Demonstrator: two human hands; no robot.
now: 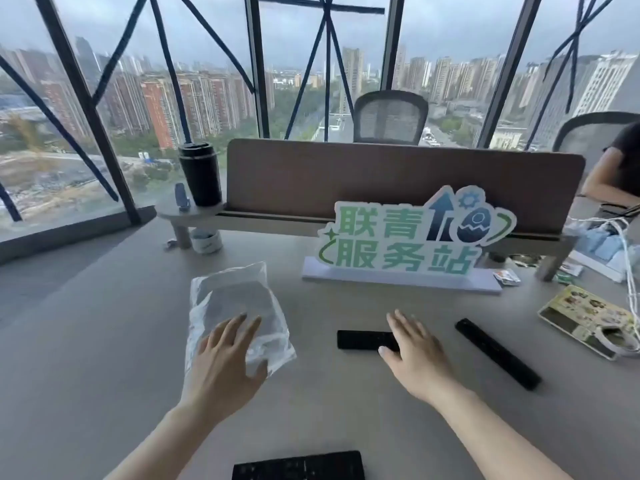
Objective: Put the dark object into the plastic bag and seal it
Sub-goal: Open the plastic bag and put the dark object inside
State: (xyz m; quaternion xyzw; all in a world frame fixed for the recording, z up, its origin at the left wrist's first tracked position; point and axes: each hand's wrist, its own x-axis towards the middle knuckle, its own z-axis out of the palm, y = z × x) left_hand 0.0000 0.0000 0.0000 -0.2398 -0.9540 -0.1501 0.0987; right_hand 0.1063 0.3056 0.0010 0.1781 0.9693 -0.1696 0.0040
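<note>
My fingers (239,327) on the left hand (225,362) are spread flat and open, lying over the near end of the plastic bag (235,306), holding nothing in a grip. The bag is clear and crinkled, lying flat on the grey surface (104,341), its far end pointing away from me toward the shelf. My right hand (415,355) is open too, its fingers stretched out and together, palm down over the right end of the dark object (363,340). That object is a flat black bar lying crosswise on the surface, just right of the bag and apart from it; my thumb tip rests at its near edge, but I cannot tell whether the palm presses on it or only hovers.

A second, longer black bar (497,353) lies aslant further right, well apart from my hand. At the bottom edge, between my forearms, sits a black keyboard (299,466), partly cut off. Behind the bag and the bar stands a green and white sign (408,237) on a pale base. A brown divider (398,178) runs behind it, with a black tumbler (201,174) on the low shelf at its left end and a small white cup (206,240) beneath. At the far right a printed card (581,317) lies with a roll of tape (620,337) on it, near white cables (627,251).
</note>
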